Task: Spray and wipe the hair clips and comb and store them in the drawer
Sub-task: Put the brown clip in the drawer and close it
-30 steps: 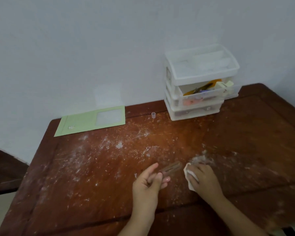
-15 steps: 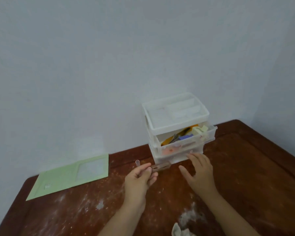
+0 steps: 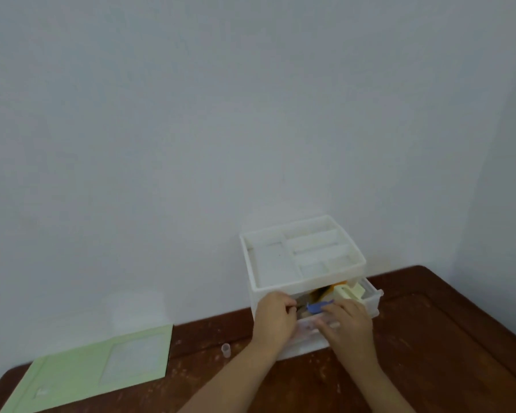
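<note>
A white plastic drawer unit [image 3: 303, 281] stands against the wall at the back of the wooden table [image 3: 435, 338]. Its top drawer [image 3: 372, 297] is pulled out and holds a blue clip [image 3: 319, 307], orange pieces and a pale yellow clip [image 3: 350, 292]. My left hand [image 3: 273, 320] is at the drawer's left end, fingers curled round a dark brown hair clip [image 3: 293, 307] that barely shows. My right hand [image 3: 349, 327] rests with spread fingers on the drawer's front, hiding part of it.
A pale green folder [image 3: 96, 371] lies at the table's left. A small clear cap [image 3: 226, 350] stands between it and the drawer unit. White specks dust the tabletop. The bare wall rises right behind the unit.
Both hands have moved forward to the open top drawer. My left hand has carried the brown clip into it, and my right hand has come to rest on the drawer front. The view has tilted upward.
</note>
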Motion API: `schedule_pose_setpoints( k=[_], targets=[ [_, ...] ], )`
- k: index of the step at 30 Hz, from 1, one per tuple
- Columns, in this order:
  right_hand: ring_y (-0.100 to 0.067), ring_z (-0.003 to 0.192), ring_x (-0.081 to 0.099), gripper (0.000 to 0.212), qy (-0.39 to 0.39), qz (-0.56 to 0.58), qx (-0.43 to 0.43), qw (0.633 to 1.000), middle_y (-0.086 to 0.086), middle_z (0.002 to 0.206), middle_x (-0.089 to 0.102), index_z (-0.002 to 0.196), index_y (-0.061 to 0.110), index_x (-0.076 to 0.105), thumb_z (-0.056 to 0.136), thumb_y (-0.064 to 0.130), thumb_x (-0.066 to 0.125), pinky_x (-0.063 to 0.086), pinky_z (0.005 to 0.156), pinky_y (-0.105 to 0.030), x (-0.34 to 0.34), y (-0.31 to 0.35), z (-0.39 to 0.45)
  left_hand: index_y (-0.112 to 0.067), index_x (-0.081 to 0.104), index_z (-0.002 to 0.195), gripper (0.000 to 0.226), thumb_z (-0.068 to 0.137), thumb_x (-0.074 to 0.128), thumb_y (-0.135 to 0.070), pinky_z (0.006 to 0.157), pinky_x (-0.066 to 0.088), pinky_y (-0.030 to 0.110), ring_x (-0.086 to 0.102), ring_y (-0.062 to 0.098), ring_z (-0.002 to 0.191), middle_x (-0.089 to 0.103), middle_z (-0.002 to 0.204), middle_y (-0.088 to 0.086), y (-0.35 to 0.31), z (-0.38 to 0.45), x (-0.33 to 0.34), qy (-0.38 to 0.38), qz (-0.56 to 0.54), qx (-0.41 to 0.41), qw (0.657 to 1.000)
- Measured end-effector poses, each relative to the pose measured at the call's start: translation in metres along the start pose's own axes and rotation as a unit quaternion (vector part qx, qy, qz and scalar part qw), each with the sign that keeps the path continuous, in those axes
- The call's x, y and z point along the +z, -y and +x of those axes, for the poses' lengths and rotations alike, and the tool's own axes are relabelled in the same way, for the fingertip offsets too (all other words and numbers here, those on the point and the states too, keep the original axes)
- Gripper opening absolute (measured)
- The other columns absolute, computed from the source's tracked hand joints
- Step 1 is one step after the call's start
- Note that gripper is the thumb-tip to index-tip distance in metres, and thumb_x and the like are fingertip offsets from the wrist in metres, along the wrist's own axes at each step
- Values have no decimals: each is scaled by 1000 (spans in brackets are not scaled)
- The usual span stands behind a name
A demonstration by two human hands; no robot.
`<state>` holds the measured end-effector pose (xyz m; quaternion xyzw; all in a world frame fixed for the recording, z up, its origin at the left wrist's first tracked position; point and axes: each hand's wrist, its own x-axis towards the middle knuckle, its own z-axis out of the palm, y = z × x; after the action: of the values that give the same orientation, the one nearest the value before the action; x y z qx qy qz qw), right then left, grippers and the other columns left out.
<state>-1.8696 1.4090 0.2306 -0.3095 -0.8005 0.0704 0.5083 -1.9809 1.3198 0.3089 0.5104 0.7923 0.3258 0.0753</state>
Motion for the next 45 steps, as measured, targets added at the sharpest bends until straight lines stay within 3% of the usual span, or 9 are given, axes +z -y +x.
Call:
schedule_pose_setpoints(
  k=[3,10,18,22,27,34,38,41,45],
  targets=[
    [-12,72,51,28,-7,15,-1,1000,-4,67,62,65,9,66,67,35,56,36,70,-21,-1,4,0,-1,67,89,28,88,42,-13,88,43,33,58,26,96,65,101,15,1,4,2,50,86,52,994],
    [-18,79,54,35,-14,-13,16,1000,-10,76,66,71,6,70,68,37,54,38,78,-26,1,9,1,-23,64,100,41,69,44,-40,80,47,18,46,6,95,68,94,-6,39,-16,-6,-63,170,161,970],
    [-29,103,51,56,42,-109,-55,992,-20,105,64,110,13,47,68,50,52,46,83,-42,-6,7,17,-14,46,123,85,57,64,-64,89,51,31,53,22,121,59,127,5,53,-18,-24,-52,298,86,949],
    [-26,109,44,68,97,-178,-76,976,-12,107,66,110,19,50,77,74,27,32,88,-44,2,-2,40,-16,14,144,71,89,44,-48,117,3,34,-3,19,144,2,156,2,45,-3,-34,3,268,50,962],
    [-27,96,43,58,47,-216,-100,970,-12,81,66,85,10,65,69,60,40,31,87,-51,17,-5,52,-20,68,85,54,41,87,-44,83,54,29,65,22,104,71,103,4,51,4,-28,-73,308,97,944],
    [-27,88,43,46,18,-237,-89,967,-12,77,61,87,11,50,82,55,38,30,90,-51,26,-9,44,-17,66,62,45,29,91,-35,68,56,25,71,20,85,73,84,3,51,14,-17,-114,315,146,931],
    [-30,107,39,44,53,-109,-72,990,-23,104,62,105,8,47,70,32,53,26,97,-44,18,-1,36,-8,69,84,34,69,64,-38,79,55,37,65,32,101,70,104,15,60,9,-19,-58,266,126,954],
    [-27,111,41,49,46,85,108,989,-26,117,53,115,-3,49,73,20,61,32,96,-28,1,17,9,-6,48,129,45,91,39,-29,114,18,45,24,33,139,35,145,16,71,5,-26,-11,230,144,962],
    [-18,96,48,41,130,283,478,821,-9,105,54,124,3,46,87,17,58,38,80,-29,9,26,-17,-15,30,140,47,94,43,-14,115,-3,33,6,24,144,17,153,8,75,19,-38,-2,272,184,945]
  ],
)
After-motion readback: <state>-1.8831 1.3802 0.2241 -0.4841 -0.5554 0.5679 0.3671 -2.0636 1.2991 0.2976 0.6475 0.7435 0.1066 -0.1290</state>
